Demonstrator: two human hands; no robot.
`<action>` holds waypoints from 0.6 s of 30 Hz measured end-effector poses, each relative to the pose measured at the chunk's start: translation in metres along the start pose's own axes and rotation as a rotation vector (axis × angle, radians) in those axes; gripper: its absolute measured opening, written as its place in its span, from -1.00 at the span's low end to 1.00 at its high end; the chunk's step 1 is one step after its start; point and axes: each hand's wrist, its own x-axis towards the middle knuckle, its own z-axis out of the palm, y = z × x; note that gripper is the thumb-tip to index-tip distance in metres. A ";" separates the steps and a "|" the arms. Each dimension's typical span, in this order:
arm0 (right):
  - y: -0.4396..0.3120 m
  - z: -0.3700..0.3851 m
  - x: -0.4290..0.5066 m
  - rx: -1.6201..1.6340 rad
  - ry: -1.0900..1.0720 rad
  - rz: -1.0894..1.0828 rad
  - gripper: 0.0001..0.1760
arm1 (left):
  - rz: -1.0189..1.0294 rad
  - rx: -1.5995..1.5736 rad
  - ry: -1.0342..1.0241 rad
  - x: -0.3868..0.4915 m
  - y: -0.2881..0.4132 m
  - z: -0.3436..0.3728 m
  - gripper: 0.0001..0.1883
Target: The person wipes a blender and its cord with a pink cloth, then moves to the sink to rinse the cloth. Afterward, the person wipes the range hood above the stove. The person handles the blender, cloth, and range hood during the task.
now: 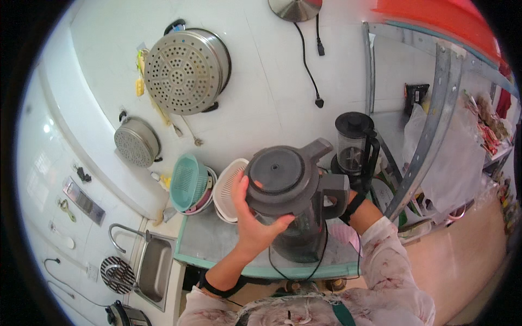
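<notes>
A dark grey blender with a lidded jug point(281, 175) stands in front of me, near the front edge of the counter point(204, 240). My left hand point(257, 220) presses on the left side of the jug's collar, thumb and fingers spread around it. My right arm reaches behind the jug's handle; my right hand point(351, 198) is mostly hidden there, so its hold cannot be made out. Black cables hang in front of the blender. A second, smaller blender point(352, 140) with a black lid stands behind it to the right.
White point(228, 187) and teal plastic baskets point(187, 183) stand left of the blender. A steel sink point(154, 269) lies at the lower left. A metal shelf post point(434, 126) rises at the right. Perforated steamer pots point(181, 73) hang on the wall.
</notes>
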 end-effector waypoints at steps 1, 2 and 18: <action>0.004 0.000 -0.003 -0.010 0.010 0.010 -0.66 | -0.019 0.055 0.009 0.000 0.000 -0.001 0.14; 0.009 -0.001 -0.008 -0.022 0.023 0.023 -0.66 | -0.009 0.071 0.008 -0.001 0.000 -0.001 0.14; 0.067 -0.002 -0.038 -0.213 0.314 0.013 -0.71 | -0.061 -0.024 0.066 -0.003 -0.008 0.005 0.12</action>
